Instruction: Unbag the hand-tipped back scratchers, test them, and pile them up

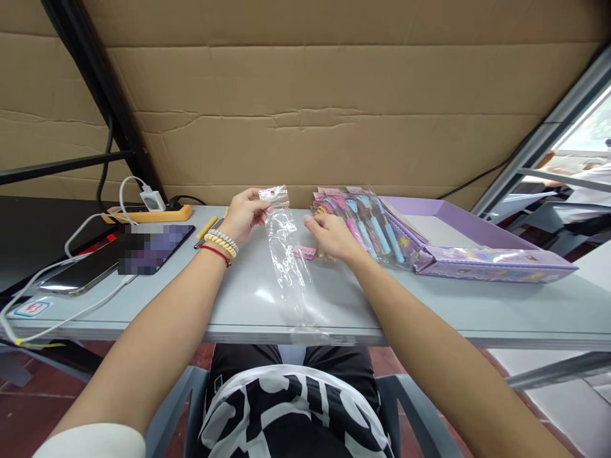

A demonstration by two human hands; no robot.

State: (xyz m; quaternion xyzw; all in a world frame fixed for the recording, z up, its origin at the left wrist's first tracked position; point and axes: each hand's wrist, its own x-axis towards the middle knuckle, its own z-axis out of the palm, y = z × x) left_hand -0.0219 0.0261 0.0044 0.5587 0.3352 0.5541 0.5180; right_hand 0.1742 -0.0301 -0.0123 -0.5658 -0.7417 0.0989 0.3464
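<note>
My left hand [245, 213] pinches the top corner of a long clear plastic bag [286, 254]. The bag hangs down across the table toward its front edge, and I see nothing inside it. My right hand [329, 234] is to the right of the bag, fingers curled in; whatever they grip is hidden under the hand. A small pink label [304, 252] lies between the bag and my right hand. Just behind and right of that hand, several clear-wrapped items with pink and blue handles [370, 222] lie in a bundle; their heads look fork-like.
An open purple box [491, 264] stands on the right of the table. Left are two phones [157, 248], white cables [95, 305], a yellow power strip [138, 215] and a yellow pen or cutter [207, 228]. A cardboard wall [315, 95] rises behind the table.
</note>
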